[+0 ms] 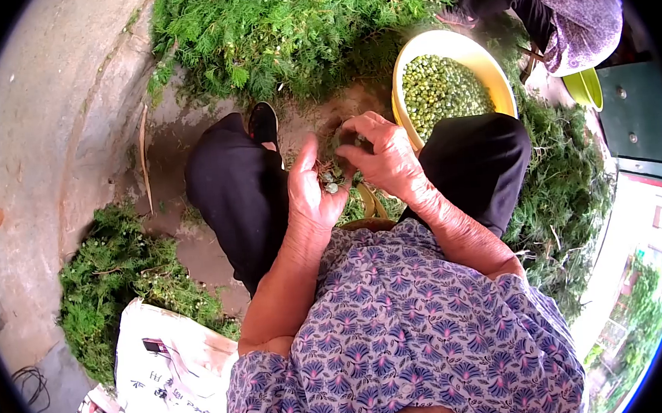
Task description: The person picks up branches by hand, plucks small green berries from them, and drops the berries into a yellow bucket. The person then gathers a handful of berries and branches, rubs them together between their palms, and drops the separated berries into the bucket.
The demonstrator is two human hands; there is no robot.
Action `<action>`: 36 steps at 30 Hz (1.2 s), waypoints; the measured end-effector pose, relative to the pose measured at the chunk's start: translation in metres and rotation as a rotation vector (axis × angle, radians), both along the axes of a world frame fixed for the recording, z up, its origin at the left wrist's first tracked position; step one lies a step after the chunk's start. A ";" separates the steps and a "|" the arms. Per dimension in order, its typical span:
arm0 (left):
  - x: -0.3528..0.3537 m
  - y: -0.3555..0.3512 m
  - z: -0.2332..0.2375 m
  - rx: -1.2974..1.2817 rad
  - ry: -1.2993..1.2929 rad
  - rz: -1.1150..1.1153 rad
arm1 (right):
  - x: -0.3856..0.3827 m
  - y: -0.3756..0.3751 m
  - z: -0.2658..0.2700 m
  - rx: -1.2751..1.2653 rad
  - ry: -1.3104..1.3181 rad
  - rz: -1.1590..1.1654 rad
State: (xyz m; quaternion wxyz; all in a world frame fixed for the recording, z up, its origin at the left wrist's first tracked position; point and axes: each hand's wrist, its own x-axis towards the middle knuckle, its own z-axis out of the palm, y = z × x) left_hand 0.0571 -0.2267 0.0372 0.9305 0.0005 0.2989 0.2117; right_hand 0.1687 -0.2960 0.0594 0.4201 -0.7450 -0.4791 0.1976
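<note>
My left hand is cupped with its thumb up, and a few small pale-green cones with bits of brown twig lie in its palm. Close beside it, my right hand has its thumb and fingers curled together over dark greenery; what they pinch is hidden. Both hands are above the gap between my knees. To the right, beyond my right hand, a yellow tub holds many round green cones.
Evergreen branches are heaped ahead, with more at the left and right. A white sack with dark writing lies at lower left. Another person in a patterned top sits at upper right, near a yellow-green container.
</note>
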 end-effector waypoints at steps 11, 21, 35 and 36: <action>-0.001 0.007 -0.011 0.039 -0.314 0.051 | 0.014 -0.011 0.002 0.043 1.364 -0.036; 0.003 0.002 -0.006 0.117 -0.189 0.023 | -0.006 -0.001 -0.001 -0.100 0.134 -0.022; 0.003 0.001 -0.012 0.112 -0.261 0.005 | -0.007 -0.001 -0.004 -0.006 0.070 0.083; 0.004 0.001 -0.010 0.105 -0.262 0.008 | -0.006 -0.002 -0.001 -0.026 0.063 0.097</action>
